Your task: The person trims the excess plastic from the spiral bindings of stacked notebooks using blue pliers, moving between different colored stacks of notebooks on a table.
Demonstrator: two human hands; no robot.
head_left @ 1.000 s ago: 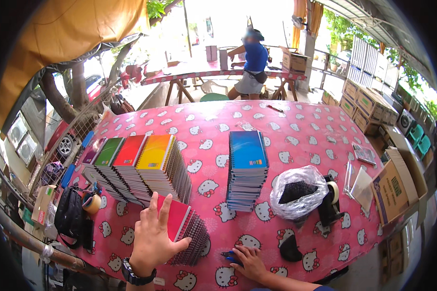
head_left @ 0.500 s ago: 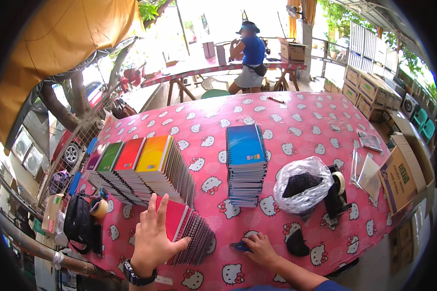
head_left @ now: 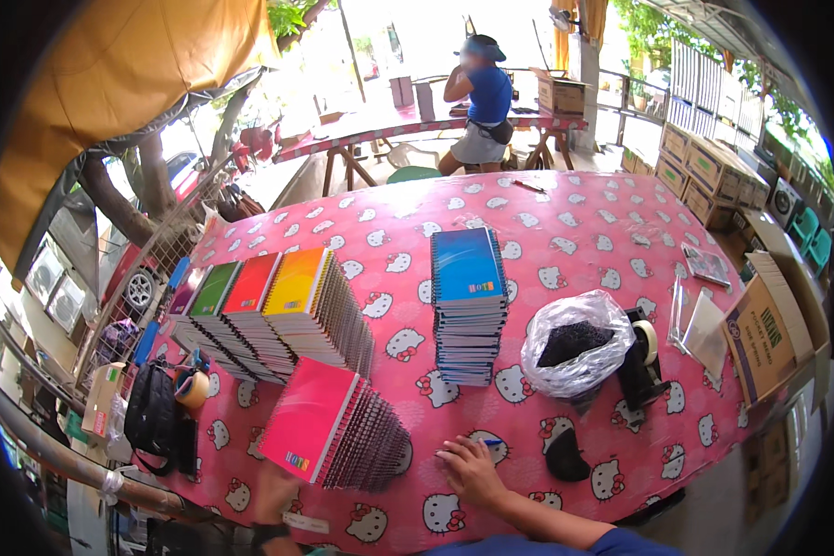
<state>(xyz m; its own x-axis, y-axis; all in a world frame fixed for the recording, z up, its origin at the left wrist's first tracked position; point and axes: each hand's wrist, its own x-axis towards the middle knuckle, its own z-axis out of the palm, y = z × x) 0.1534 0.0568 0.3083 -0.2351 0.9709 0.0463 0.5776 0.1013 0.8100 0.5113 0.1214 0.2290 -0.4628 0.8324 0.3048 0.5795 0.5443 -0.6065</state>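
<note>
A stack of pink spiral notebooks (head_left: 315,422) stands near the front edge, left of centre, its top one slightly askew. At its near left corner is my left hand (head_left: 273,491), blurred and partly hidden, so its fingers cannot be made out. To the right of the stack my right hand (head_left: 473,473) rests low over the table, closed around a slim blue pen (head_left: 491,442) whose end shows beyond the fingers. Farther off stands a tall stack of blue notebooks (head_left: 468,306). Yellow notebooks (head_left: 296,283), red notebooks (head_left: 252,283) and green notebooks (head_left: 215,289) stand in a row at left.
Right of centre are a clear plastic bag (head_left: 579,343) with dark contents, a tape dispenser (head_left: 644,361) and a black pouch-like piece (head_left: 566,456). A black bag (head_left: 150,417) lies at the left edge. An open cardboard box (head_left: 774,320) is at right. Another person (head_left: 486,102) stands beyond the table.
My left hand has dropped from above the pink stack to its near left corner. My right hand has shifted slightly left, and the pen's visible end now points away to the right.
</note>
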